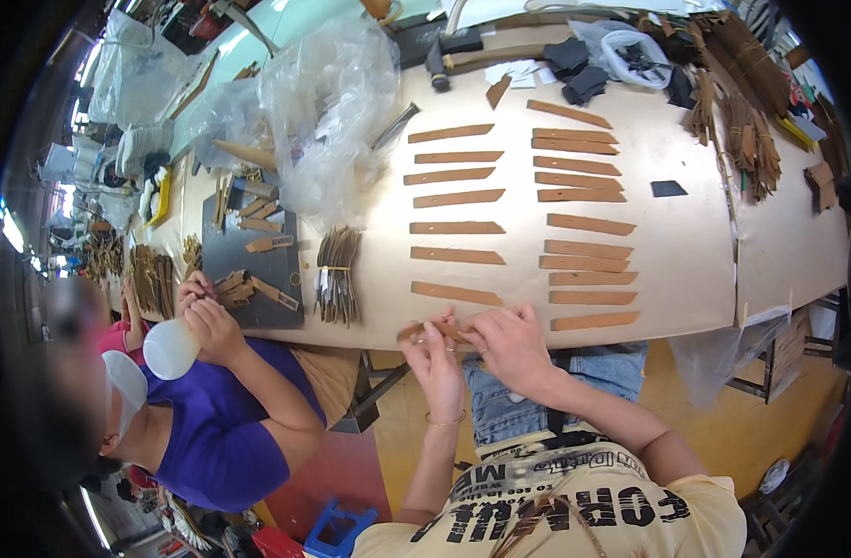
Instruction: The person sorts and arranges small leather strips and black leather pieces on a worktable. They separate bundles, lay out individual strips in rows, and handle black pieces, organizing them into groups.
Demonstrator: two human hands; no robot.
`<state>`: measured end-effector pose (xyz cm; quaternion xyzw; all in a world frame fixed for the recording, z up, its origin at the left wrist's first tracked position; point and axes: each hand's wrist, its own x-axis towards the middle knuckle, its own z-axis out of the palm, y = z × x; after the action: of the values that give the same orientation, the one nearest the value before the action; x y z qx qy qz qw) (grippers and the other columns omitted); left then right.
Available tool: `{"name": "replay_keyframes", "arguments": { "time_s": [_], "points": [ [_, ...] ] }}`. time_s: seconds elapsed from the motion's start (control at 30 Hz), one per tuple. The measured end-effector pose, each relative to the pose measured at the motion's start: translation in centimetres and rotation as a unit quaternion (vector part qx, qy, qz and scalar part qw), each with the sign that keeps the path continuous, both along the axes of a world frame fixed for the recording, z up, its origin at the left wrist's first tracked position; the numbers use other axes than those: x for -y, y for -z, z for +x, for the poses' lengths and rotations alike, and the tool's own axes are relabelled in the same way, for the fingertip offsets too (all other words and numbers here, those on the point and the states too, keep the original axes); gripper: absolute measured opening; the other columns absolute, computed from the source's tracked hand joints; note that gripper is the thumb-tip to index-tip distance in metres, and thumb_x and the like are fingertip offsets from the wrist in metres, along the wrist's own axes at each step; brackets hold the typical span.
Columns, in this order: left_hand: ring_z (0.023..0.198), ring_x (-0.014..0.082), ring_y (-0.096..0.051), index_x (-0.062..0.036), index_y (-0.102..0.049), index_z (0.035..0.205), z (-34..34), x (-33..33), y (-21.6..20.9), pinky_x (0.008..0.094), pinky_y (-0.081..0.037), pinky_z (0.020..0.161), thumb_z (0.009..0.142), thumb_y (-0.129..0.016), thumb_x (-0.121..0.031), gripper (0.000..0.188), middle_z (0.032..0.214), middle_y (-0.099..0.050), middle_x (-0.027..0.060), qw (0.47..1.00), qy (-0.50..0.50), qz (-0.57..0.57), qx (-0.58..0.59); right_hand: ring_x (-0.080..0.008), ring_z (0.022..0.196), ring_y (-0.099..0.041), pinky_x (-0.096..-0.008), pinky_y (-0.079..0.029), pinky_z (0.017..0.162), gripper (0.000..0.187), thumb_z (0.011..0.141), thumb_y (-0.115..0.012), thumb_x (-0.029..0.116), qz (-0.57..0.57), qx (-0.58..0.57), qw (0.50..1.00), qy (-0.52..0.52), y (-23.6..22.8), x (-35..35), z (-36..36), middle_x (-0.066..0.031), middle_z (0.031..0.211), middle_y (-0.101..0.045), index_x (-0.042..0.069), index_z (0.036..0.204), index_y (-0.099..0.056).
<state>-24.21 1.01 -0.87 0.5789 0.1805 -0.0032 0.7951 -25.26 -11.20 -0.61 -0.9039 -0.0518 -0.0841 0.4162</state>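
At the table's near edge, my left hand (436,370) and my right hand (513,346) both grip one brown leather strip (452,331). The fingers of my left hand pinch it from below, and my right fingers close on its right end. Just beyond my hands lie two columns of similar flat strips with slanted ends. The left column includes a strip (458,228) with a small slot; the right column has a strip (593,298) close to my right hand. Some right-hand strips overlap one another.
To my left a co-worker in a purple shirt (223,437) handles a small piece near a whitish rounded container (171,350). A dark mat (281,251), a tied strip bundle (338,276), plastic bags (332,102), a hammer (437,70) and a white tub (637,56) occupy the table.
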Motion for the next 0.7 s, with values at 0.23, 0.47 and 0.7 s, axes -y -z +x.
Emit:
{"name": "replay_keyframes", "arguments": {
  "time_s": [0.23,0.47,0.7],
  "points": [
    [0.142,0.0370,-0.027,0.0036,-0.026,0.145,1.6,-1.4,0.4,0.0485,-0.022,0.116,0.098,-0.052,-0.013,0.056,0.152,-0.028,0.0238,0.835,-0.032,0.511,0.202,-0.0205,0.086,-0.057,-0.0396,-0.039,0.083,0.008,0.081,-0.058,0.017,-0.234,0.079,0.969,-0.026,0.4,1.2,0.7,-0.0050,0.082,-0.058,0.012,0.086,-0.062],
    [0.139,0.0459,-0.031,0.0004,-0.056,0.129,3.2,-0.9,3.6,0.0520,-0.027,0.112,0.099,-0.048,-0.029,0.043,0.150,-0.038,0.0242,0.708,0.035,0.638,0.301,-0.0209,0.092,-0.056,-0.0434,-0.039,0.091,0.007,0.081,-0.058,0.017,-0.229,0.168,0.955,-0.089,1.1,3.2,1.8,-0.0051,0.090,-0.057,0.012,0.084,-0.062],
    [0.131,0.0462,-0.041,-0.0020,-0.071,0.090,2.9,-1.9,4.4,0.0514,-0.033,0.109,0.088,-0.050,-0.012,0.023,0.137,-0.053,0.0227,0.701,0.054,0.626,0.338,-0.0181,0.101,-0.059,-0.0461,-0.035,0.096,0.014,0.088,-0.066,0.023,-0.115,0.131,0.984,0.043,-1.1,12.8,1.1,-0.0020,0.103,-0.064,0.018,0.101,-0.068]
  ]
}}
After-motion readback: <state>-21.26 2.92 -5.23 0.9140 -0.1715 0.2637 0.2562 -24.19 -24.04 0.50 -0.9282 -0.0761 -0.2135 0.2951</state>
